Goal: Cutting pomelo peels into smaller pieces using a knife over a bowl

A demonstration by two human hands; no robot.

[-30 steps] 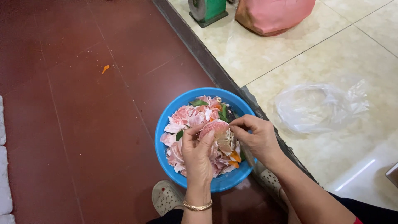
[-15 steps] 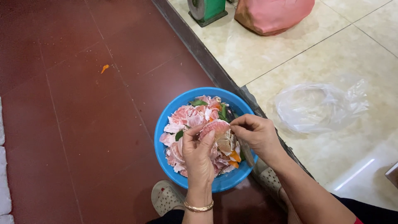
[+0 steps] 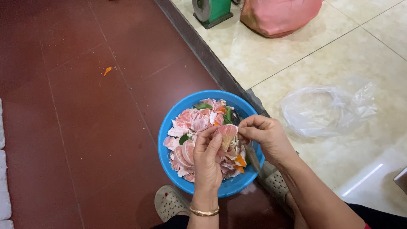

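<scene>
A blue plastic basin (image 3: 169, 140) sits on the dark red floor, filled with pink pomelo peel scraps, a few green leaves and orange bits. Above it my left hand (image 3: 207, 159), with a gold bracelet at the wrist, holds a pink pomelo segment (image 3: 227, 132). My right hand (image 3: 265, 135) pinches the skin at the segment's right edge with thumb and forefinger, and a knife (image 3: 253, 157) sticks down out of its palm over the basin.
A crumpled clear plastic bag (image 3: 326, 110) lies on the cream tiles to the right. A pink sack (image 3: 280, 15) and a green machine (image 3: 210, 10) stand at the top. An orange scrap (image 3: 107, 70) lies on the red floor. My sandalled feet (image 3: 169, 203) flank the basin.
Both hands stay over the basin. My right hand's fingers have shifted slightly along the segment's edge, pulling at its skin.
</scene>
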